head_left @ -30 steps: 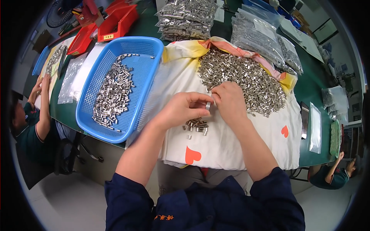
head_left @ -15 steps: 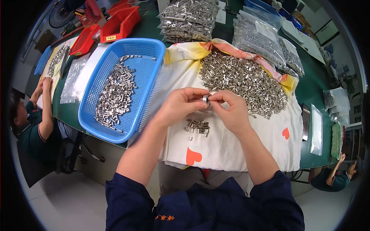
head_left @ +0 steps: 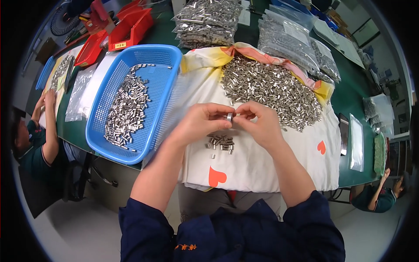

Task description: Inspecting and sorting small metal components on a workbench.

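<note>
Between thumb and fingers, my left hand [head_left: 201,123] pinches a small shiny metal ring [head_left: 229,117] over the white cloth [head_left: 266,168]. Close against the ring, my right hand [head_left: 260,124] is closed in a pinch too; whatever its fingertips hold is hidden. A little heap of short metal sleeves [head_left: 222,142] lies on the cloth just below my hands, with one sleeve [head_left: 213,156] apart from it. Beyond my right hand spreads a large pile of similar metal sleeves [head_left: 273,89], bordered at the back by the cloth's bunched yellow and pink edge.
To the left stands a blue mesh basket [head_left: 91,126] holding many metal sleeves. Stacked bags of metal parts [head_left: 207,24] and more clear bags [head_left: 286,41] sit at the back. Red bins [head_left: 131,28] are far left. One co-worker [head_left: 37,139] sits left, another [head_left: 375,196] right.
The whole view has shifted slightly to the left. My hands stay together at the ring, with the right fingers slightly repositioned beside it.
</note>
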Action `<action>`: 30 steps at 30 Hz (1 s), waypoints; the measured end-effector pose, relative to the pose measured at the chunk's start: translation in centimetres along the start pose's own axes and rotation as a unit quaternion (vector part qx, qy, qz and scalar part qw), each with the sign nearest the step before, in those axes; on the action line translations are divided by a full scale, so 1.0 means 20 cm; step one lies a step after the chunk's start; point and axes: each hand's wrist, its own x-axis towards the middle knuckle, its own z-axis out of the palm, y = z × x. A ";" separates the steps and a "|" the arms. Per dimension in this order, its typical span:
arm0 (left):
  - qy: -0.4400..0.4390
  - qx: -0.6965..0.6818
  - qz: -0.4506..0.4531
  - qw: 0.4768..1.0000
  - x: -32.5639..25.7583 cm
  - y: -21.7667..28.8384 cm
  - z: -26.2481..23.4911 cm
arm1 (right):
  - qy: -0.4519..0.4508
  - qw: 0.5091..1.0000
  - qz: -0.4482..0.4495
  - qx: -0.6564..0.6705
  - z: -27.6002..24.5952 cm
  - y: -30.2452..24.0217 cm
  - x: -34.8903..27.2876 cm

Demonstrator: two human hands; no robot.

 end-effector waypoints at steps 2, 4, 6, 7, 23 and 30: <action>-0.024 0.031 -0.028 0.999 -0.01 -0.03 -0.01 | 0.007 0.999 0.020 -0.027 -0.05 0.00 0.02; -0.049 0.066 -0.023 0.996 -0.03 0.01 0.01 | 0.011 0.993 0.016 -0.113 -0.08 0.02 0.05; -0.076 0.085 -0.013 0.993 -0.06 0.03 0.02 | 0.015 0.977 -0.051 -0.206 0.00 0.06 0.10; -0.076 0.083 -0.009 0.994 -0.05 0.03 0.02 | 0.018 0.948 -0.121 -0.295 0.03 0.07 0.13; -0.035 -0.066 -0.012 0.997 -0.01 0.00 -0.02 | 0.084 0.970 -0.029 -0.225 0.05 0.10 0.08; -0.028 -0.056 -0.015 0.998 -0.01 0.03 -0.01 | 0.109 0.971 -0.063 -0.202 0.00 0.12 0.10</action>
